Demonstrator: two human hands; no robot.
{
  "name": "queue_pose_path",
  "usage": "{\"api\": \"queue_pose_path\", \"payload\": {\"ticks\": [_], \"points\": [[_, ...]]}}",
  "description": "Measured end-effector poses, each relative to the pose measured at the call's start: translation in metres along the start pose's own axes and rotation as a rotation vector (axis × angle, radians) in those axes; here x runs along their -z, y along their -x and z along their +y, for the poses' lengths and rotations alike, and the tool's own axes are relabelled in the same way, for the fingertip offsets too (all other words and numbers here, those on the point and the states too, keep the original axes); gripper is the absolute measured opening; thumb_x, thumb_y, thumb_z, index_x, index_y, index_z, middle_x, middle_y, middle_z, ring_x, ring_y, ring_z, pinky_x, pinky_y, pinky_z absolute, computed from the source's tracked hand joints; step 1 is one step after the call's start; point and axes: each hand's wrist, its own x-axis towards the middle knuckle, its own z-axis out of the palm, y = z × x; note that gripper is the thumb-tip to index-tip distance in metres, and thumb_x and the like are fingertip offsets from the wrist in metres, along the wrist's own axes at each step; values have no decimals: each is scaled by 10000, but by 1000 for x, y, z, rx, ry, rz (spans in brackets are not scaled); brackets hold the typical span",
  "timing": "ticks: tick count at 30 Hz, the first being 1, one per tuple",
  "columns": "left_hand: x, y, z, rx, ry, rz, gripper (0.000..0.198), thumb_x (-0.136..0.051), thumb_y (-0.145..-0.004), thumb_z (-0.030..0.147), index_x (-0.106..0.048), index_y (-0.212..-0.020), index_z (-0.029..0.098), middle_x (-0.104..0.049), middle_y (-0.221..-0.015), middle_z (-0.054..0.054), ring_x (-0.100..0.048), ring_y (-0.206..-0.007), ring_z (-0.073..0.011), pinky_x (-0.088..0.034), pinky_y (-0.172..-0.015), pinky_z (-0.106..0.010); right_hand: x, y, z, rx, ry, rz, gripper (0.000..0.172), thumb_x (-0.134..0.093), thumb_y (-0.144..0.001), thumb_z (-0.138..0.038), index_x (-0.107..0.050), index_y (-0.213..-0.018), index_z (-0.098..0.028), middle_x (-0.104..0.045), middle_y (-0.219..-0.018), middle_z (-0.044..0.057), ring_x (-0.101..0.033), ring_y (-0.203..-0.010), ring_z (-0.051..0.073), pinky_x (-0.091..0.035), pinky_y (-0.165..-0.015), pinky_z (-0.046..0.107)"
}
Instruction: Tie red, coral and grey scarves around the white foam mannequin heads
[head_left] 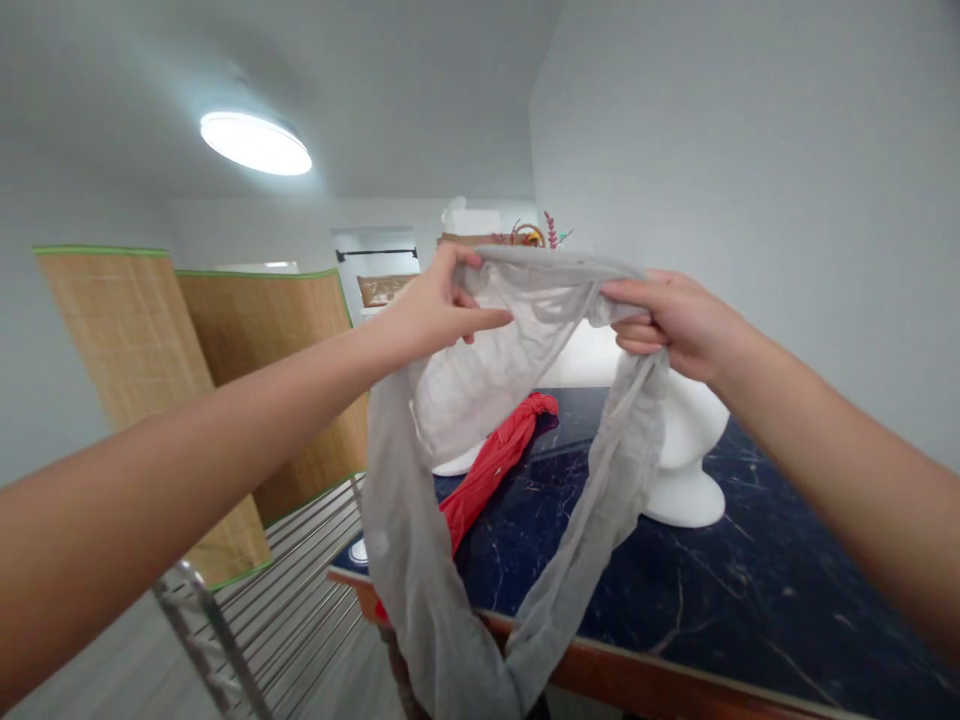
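Note:
A long, thin light-grey scarf (405,530) is held up in a loop in front of me, its lower part hanging past the table's front edge. My left hand (442,305) holds its upper left part, with fingers behind the cloth and the thumb stretched out. At the upper right, my right hand (664,315) pinches the gathered fabric between thumb and fingers. Behind that hand stands a white mannequin head (686,490), partly hidden. A twisted red scarf (502,455) lies behind the grey loop, on the dark table (675,600).
A metal rack (315,560) stands left of the table, with tan bamboo-like panels (270,350) beyond it. Another white base (459,460) shows behind the grey cloth. Decorations with red sprigs (551,232) are at the back. A wall (750,150) rises on the right.

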Motion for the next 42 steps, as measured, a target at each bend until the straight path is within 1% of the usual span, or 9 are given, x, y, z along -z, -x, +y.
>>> {"api": "queue_pose_path", "payload": {"ticks": [6, 9, 12, 17, 23, 28, 34, 38, 42], "points": [[-48, 30, -3, 48, 367, 33, 271, -663, -827, 459, -533, -843, 221, -586, -777, 3, -583, -710, -145, -455, -594, -238, -19, -19, -42, -160, 121, -182, 176, -481, -965, -166, -606, -856, -107, -612, -662, -15, -128, -358, -9, -134, -317, 128], [-71, 39, 0, 61, 655, -251, 389, -546, -882, 589, -610, -1040, 239, -666, -989, -48, -651, -940, -228, -544, -743, -330, -25, -28, -51, -200, 211, -298, 303, -359, -1023, -155, -627, -920, -60, -641, -707, -9, -122, -351, -23, -114, -333, 118], [-81, 43, 1, 188, 712, -537, 388, -683, -801, 531, -670, -1019, 210, -584, -694, -20, -603, -636, -172, -495, -554, -273, -21, -33, -58, -202, 284, -342, 323, -307, -1042, -137, -610, -978, -48, -649, -751, -29, -138, -350, -36, -91, -357, 118], [-54, 32, -4, 80, 649, -507, 431, -684, -795, 530, -525, -564, 202, -162, -523, 61, -142, -433, -65, -258, -414, -235, 15, -24, -54, -159, 473, -214, 207, -447, -986, -145, -564, -845, -48, -446, -547, -142, -225, -351, -61, -64, -403, 144], [-16, -4, 3, -122, 824, -253, 435, -414, -1004, 523, -577, -711, 247, -389, -648, 6, -433, -691, -145, -416, -697, -280, 53, 3, -23, -200, 512, -283, 347, -563, -923, -358, -648, -1000, -31, -342, -515, -152, -244, -413, -35, -135, -429, 139], [-28, -31, 27, -200, 1025, -518, 550, -134, -1084, 439, -660, -1130, 283, -684, -967, 109, -587, -895, -29, -465, -860, -190, 19, 8, 23, -160, 318, -322, 537, -768, -755, -586, -693, -1020, -126, -446, -593, -76, -224, -420, 12, -154, -366, 156], [-56, -51, 62, -34, 687, -509, 627, -113, -1082, 444, -487, -1375, 35, -721, -1064, 7, -614, -1184, -93, -428, -780, -105, -55, 23, 74, -278, 136, -265, 677, -615, -797, -761, -664, -1140, -180, -587, -750, 27, -503, -596, 128, -389, -450, 198], [-37, -75, 58, 66, 457, -574, 851, -16, -1032, 549, -319, -1379, -167, -663, -1128, -137, -443, -1312, -268, -326, -707, -74, -64, 38, 86, -370, -11, -468, 717, -508, -835, -799, -661, -1243, -230, -613, -792, 28, -528, -633, 129, -338, -440, 174], [-20, -79, 47, -82, 292, -650, 725, 33, -1008, 373, -282, -1411, -140, -575, -1237, -170, -327, -1298, -407, -376, -732, -225, -53, 53, 90, -381, -142, -512, 453, -830, -711, -530, -713, -979, -185, -652, -862, 14, -513, -620, 85, -284, -417, 152]]}}
